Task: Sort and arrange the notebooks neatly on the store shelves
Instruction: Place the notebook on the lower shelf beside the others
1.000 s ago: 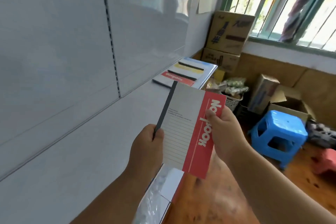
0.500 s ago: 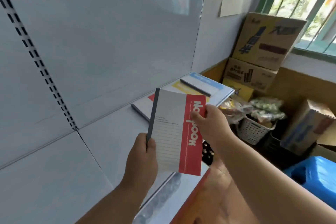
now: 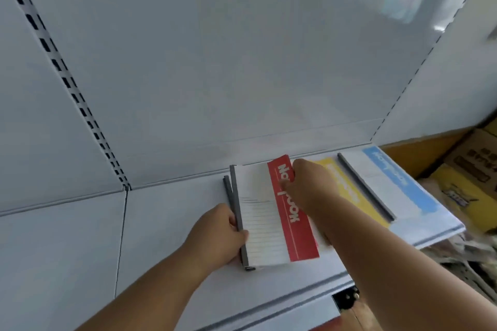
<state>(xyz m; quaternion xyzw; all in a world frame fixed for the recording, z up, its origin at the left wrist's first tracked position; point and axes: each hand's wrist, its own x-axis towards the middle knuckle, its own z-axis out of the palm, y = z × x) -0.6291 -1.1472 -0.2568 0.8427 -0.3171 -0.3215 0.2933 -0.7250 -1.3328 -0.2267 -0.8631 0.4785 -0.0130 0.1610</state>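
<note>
The left hand [image 3: 219,234] is gripping the dark spine edge of the red notebook [image 3: 271,212], thumb curling over onto the cover's lined white part and fingers lying out of sight below. The right hand [image 3: 304,188] is lying palm-down on the same notebook's red band, covering the middle of the white lettering; its fingers are blurring, so whether they are pressing flat or curling round the far edge is not something I can tell. The red notebook is sitting flat on the white shelf [image 3: 166,223], on top of another notebook [image 3: 227,191] whose dark spine is peeking out just to the left and at the near corner. Just beside it on the right, partly hidden under the right forearm, a yellow notebook [image 3: 347,188] is lying flat, and next to that a blue notebook [image 3: 398,183] with a dark spine is lying near the shelf's right end. All of them are resting close to the shelf's back panel [image 3: 215,62], which is showing a slotted upright [image 3: 64,75] on the left. Beyond the shelf's right end, cardboard boxes [image 3: 468,164] are standing against the wall, touching one another. At the bottom, a strip of wooden floor [image 3: 357,317] is showing below the shelf's front edge.
</note>
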